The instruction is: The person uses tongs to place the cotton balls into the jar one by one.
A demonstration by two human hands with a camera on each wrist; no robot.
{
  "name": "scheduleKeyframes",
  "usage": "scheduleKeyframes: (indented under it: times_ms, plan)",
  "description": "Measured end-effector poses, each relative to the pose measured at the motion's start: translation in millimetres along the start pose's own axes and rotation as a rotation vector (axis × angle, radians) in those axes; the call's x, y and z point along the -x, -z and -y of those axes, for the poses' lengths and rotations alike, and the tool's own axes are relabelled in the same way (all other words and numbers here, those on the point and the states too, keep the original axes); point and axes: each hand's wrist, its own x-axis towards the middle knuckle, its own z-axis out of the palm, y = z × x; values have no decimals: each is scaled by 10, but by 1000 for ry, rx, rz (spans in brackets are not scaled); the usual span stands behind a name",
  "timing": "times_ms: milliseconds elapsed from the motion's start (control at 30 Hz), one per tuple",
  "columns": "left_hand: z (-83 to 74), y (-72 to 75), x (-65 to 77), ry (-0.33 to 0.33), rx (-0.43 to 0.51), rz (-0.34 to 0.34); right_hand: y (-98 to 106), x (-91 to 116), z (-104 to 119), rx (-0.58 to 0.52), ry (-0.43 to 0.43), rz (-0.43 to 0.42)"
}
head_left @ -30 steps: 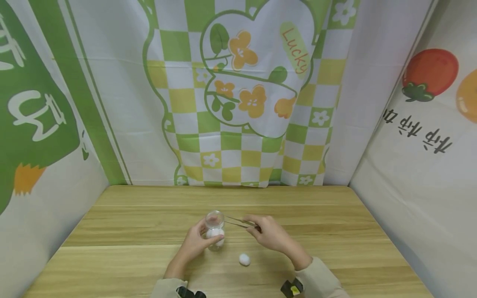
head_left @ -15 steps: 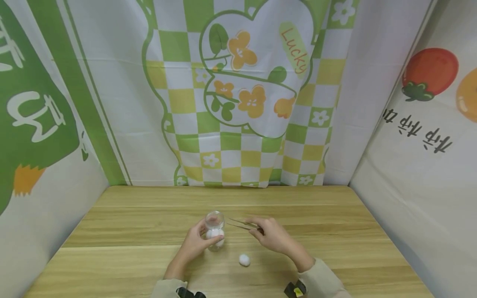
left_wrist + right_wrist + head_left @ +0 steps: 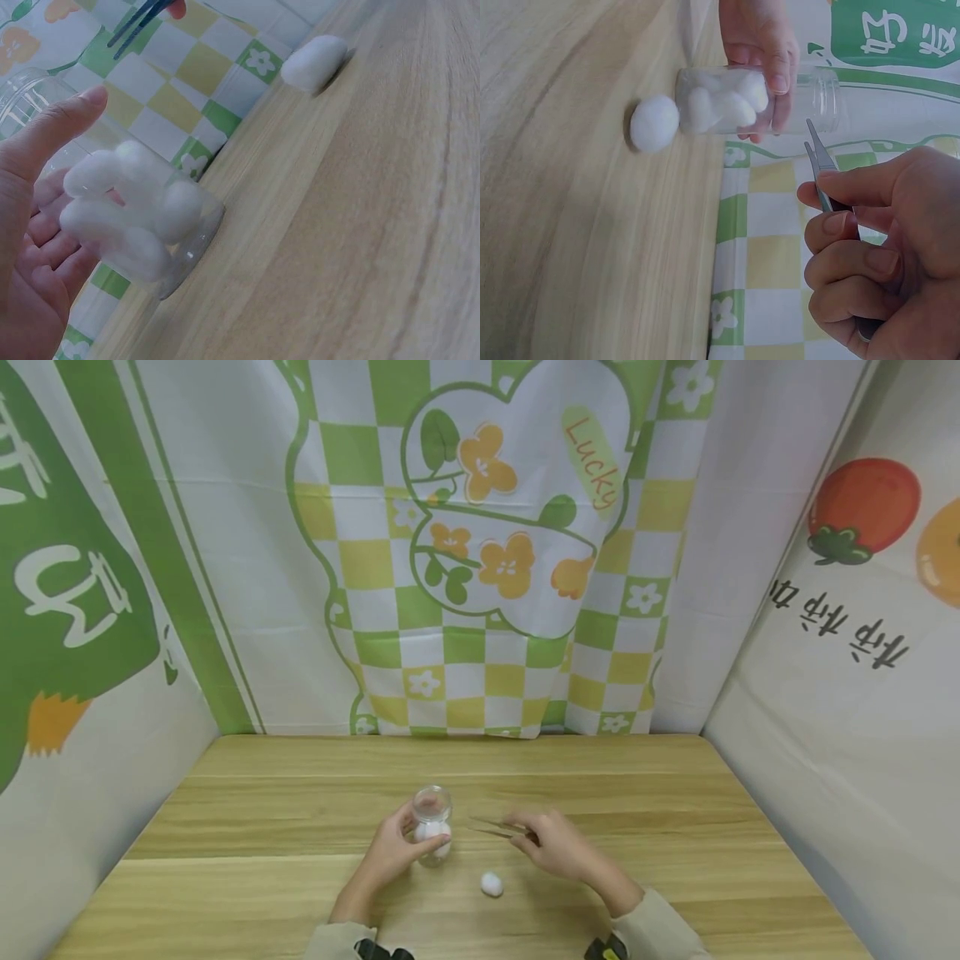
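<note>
A clear glass jar (image 3: pixel 432 814) without a lid stands upright on the table, and my left hand (image 3: pixel 393 847) holds it round the side. Several white cotton balls (image 3: pixel 139 206) lie in its lower part, seen through the wall in the left wrist view. My right hand (image 3: pixel 555 846) grips metal tweezers (image 3: pixel 495 827) to the right of the jar. In the right wrist view the tweezers' tips are a little apart with nothing between them. One loose cotton ball (image 3: pixel 492 884) rests on the table, right of the jar and below the tweezers.
The wooden table (image 3: pixel 262 810) runs back to a checked cloth (image 3: pixel 465 660) hanging behind it. Printed cloth walls stand at the left and right sides. Both wrists wear dark straps with small devices.
My right hand with the tweezers has moved right and towards me, away from the jar's mouth. The left hand, the jar and the loose cotton ball stay in place.
</note>
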Motion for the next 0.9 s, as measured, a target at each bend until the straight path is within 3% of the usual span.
scheduleKeyframes:
  times_ms: [900]
  plan:
    - [24,0,2,52,7,24,-42,157,-112,-49,-21,93]
